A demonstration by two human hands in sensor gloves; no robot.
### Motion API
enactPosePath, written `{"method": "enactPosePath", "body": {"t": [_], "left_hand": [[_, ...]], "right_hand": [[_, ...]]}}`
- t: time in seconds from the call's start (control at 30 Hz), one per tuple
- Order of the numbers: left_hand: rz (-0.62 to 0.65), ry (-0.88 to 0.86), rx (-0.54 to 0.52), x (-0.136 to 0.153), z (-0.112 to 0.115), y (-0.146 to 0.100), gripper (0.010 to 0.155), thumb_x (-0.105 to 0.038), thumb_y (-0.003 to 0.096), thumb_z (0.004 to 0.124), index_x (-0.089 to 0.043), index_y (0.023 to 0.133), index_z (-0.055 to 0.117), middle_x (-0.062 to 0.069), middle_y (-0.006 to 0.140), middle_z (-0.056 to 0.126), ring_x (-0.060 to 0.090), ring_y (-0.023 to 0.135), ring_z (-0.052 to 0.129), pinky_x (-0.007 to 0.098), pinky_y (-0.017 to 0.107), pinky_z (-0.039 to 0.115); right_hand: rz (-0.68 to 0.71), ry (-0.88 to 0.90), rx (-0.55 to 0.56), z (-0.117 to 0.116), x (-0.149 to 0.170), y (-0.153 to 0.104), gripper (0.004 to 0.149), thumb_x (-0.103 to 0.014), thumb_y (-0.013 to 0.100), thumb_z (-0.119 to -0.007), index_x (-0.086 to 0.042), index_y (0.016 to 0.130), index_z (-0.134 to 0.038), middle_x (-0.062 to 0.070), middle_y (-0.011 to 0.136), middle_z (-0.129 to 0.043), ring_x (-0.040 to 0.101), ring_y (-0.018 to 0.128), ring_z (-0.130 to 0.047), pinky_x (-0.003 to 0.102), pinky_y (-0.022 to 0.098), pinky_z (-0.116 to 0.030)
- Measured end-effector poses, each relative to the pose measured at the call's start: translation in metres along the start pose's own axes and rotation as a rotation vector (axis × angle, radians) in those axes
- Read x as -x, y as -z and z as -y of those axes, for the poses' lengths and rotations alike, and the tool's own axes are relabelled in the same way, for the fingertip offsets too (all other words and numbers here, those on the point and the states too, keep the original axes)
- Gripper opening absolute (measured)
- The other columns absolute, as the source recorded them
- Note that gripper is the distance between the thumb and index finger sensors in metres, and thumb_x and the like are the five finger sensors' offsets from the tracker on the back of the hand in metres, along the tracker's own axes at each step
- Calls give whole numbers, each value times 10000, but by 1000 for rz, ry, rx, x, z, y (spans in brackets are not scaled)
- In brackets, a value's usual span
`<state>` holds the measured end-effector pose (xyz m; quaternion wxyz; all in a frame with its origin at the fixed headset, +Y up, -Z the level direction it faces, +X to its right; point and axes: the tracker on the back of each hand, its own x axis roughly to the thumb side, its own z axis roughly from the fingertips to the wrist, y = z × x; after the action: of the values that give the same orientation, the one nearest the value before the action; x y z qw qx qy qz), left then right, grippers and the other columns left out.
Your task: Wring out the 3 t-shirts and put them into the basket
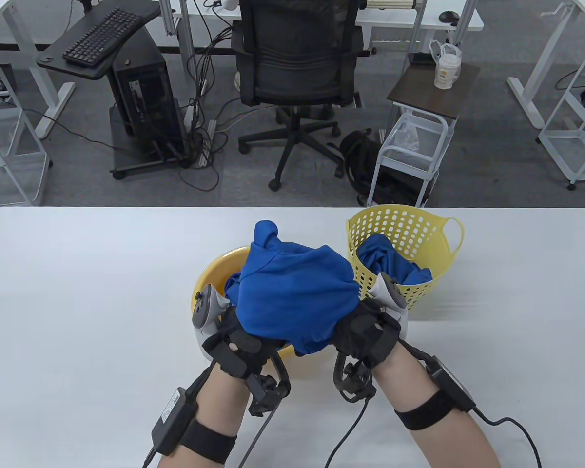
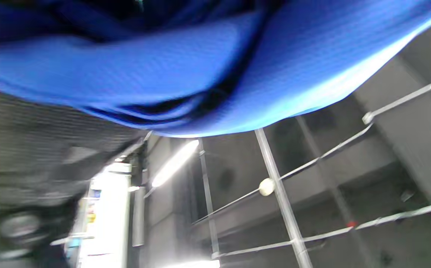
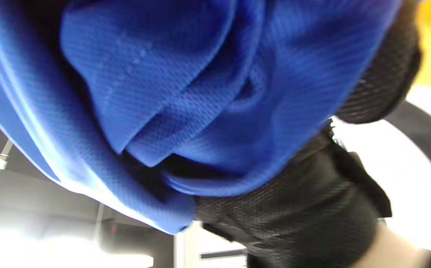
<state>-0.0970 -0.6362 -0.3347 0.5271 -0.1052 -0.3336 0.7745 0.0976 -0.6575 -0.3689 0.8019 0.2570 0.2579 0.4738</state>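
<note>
Over the yellow bowl (image 1: pixel 213 273), near the middle of the table (image 1: pixel 78 302), we hold 1 blue shirt (image 1: pixel 297 297) bunched between both hands. Our left hand (image 1: pixel 241 341) grips its left end and our right hand (image 1: pixel 365 331) grips its right end; the cloth hides our fingers in the table view, but the right wrist view shows a gloved hand closed into the folds, so we judge both hands clenched on the fabric. The left wrist view shows only blue cloth and ceiling.

We judge the step in hand to be the wringing of this shirt, done above the bowl so any water falls into it. The next move calls for twisting the 2 ends against each other, then carrying the bundle to the right, over the rim of the basket (image 1: pixel 409 229) just beside the bowl, and letting go.

By our count: 1 basket, 1 bowl, 1 shirt in our hands. Blue cloth (image 1: pixel 385 261) already lies in the basket, but we cannot tell whether that is 1 shirt or 2. We also cannot tell whether another shirt sits in the bowl beneath the one we hold.
</note>
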Motion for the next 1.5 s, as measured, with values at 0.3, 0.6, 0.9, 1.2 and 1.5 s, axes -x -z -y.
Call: {"method": "enactPosePath", "body": {"t": [0.3, 0.6, 0.9, 1.2, 1.5], "left_hand": [[-130, 441, -139, -16, -9, -6, 678, -683, 646, 596, -347, 1215, 442, 200, 1296, 115, 501, 1070, 34, 648, 763, 164], [-439, 339, 84, 6, -45, -10, 901, -627, 640, 745, -229, 1226, 188, 304, 1282, 363, 595, 1087, 490, 697, 760, 527], [-298, -91, 102, 6, -38, -9, 920, -706, 643, 706, -361, 1174, 39, 333, 1267, 242, 568, 1024, 652, 581, 691, 768], [-181, -273, 262, 19, -18, -2, 1172, -858, 517, 762, -318, 1154, -61, 356, 1268, 335, 622, 1059, 575, 665, 681, 735], [33, -118, -26, -22, -35, -11, 577, -274, 609, 846, -449, 1099, 597, 55, 1228, 624, 494, 1060, 712, 650, 691, 767]], "right_hand": [[199, 11, 191, 11, -38, -14, 486, -294, 615, -802, -2, 994, -717, 365, 771, -851, 391, 278, -997, 402, 122, -906], [493, -238, 542, 38, -85, -48, 475, -289, 586, -815, -41, 981, -728, 349, 798, -830, 421, 308, -973, 438, 152, -886], [713, -744, 209, -10, -84, -38, 472, -314, 563, -858, -123, 985, -767, 280, 889, -841, 474, 416, -959, 500, 225, -878], [806, -1024, -193, -68, -68, -38, 451, -348, 523, -880, -177, 933, -803, 174, 926, -833, 476, 529, -928, 549, 340, -852], [818, -926, 53, -45, -79, -41, 432, -359, 519, -885, -119, 878, -856, 182, 930, -874, 581, 817, -754, 721, 551, -662]]}}
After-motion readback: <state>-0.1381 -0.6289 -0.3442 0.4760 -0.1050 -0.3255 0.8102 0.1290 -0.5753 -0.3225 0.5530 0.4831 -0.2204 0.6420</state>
